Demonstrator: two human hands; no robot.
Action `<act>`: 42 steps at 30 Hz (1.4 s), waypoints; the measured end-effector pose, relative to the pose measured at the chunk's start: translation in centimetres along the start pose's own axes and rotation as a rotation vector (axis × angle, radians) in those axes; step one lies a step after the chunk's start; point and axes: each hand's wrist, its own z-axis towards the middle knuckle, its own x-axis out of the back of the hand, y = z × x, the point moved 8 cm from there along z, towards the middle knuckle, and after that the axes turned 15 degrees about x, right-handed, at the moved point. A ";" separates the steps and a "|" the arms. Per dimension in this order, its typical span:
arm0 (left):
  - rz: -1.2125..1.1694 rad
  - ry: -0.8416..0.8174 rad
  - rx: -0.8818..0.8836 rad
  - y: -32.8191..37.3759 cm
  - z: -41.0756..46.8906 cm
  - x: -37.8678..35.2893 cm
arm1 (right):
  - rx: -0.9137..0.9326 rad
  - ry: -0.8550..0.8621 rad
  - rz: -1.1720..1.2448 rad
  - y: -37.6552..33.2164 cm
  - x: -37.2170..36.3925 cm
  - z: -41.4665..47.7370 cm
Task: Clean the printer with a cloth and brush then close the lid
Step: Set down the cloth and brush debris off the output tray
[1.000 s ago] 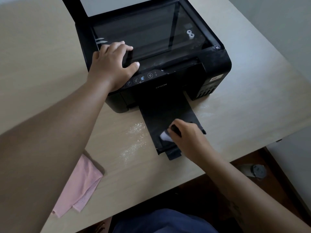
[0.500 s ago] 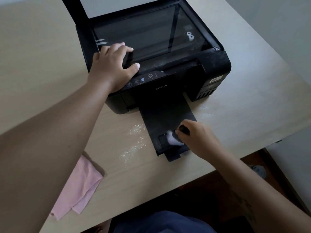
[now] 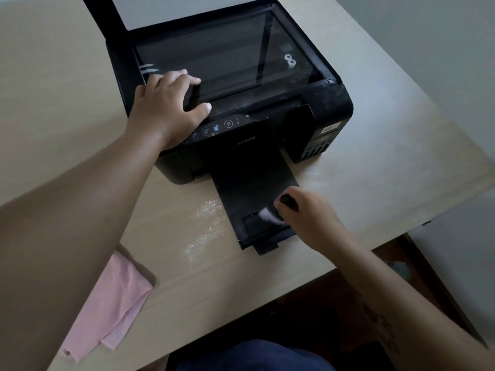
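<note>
Brushing the black plastic printer's [image 3: 267,145] output tray, the right hand [image 3: 308,218] grips a white-bristled brush [image 3: 270,212], left hand [image 3: 167,111] splayed open on top; pink cloth [image 3: 112,303] idle on the table, lid [image 3: 187,9] unclosed.

My printer [image 3: 294,124] looks matt black plastic with a glossy glass bed [image 3: 227,57], the pink cloth [image 3: 112,306] near it soft and textured on the smooth, pale wood-look bench [image 3: 375,162].

Printer [image 3: 316,121]: black, on the table, output tray pulled out in front.
Lid [image 3: 184,9]: raised at the rear, glass bed exposed.
Brush [image 3: 270,214]: dark handle, pale bristles on the tray end; blurred, apparently tilted.
Cloth [image 3: 112,306]: pink, crumpled, near table edge.
</note>
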 end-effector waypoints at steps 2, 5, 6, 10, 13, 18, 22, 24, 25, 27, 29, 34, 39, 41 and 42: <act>-0.002 0.000 0.002 -0.1 0.0 0.0 | -0.002 0.183 -0.098 -0.3 1.0 -0.3; 0.002 -0.002 0.003 -0.1 0.0 0.0 | 0.094 -0.130 0.052 -2.6 -2.6 0.0; 0.002 -0.001 0.003 0.0 0.0 0.0 | 0.105 -0.260 0.156 -3.5 -4.1 -0.1; -0.002 -0.001 0.004 0.1 -0.2 0.1 | -0.032 0.136 -0.074 -2.0 -0.4 1.1; -0.006 -0.003 0.005 -0.1 -0.1 0.1 | 0.054 0.304 -0.326 -2.8 0.5 0.7; -0.006 -0.003 0.005 -0.1 0.0 0.2 | 0.076 -0.189 0.314 -5.1 -5.5 0.5; -0.008 -0.001 0.007 -0.2 0.0 0.1 | -0.127 0.348 0.037 0.7 0.7 1.5; -0.005 0.001 0.006 -0.1 0.0 0.1 | -0.119 0.470 -0.133 1.4 2.4 1.6; -0.004 0.003 0.007 -0.2 0.0 0.1 | -0.062 0.442 -0.204 0.6 2.0 2.0; -0.001 0.004 0.011 -0.2 0.0 0.1 | 0.129 0.232 -0.188 -2.8 -1.1 3.0; -0.003 0.004 0.012 -0.2 0.0 0.1 | 0.224 -0.072 0.012 -5.8 -5.7 3.0; -0.018 -0.006 0.012 -0.2 -0.1 0.1 | -0.082 0.239 0.129 -0.7 -1.5 3.6; -0.009 -0.005 0.010 -0.2 0.0 0.0 | 0.030 0.461 -0.197 0.2 2.1 3.5; -0.006 -0.002 0.009 -0.1 -0.1 0.1 | 0.289 0.263 -0.180 -3.9 -1.9 4.2; -0.007 0.000 0.009 -0.1 -0.1 0.1 | 0.358 0.101 -0.077 -5.6 -4.5 4.3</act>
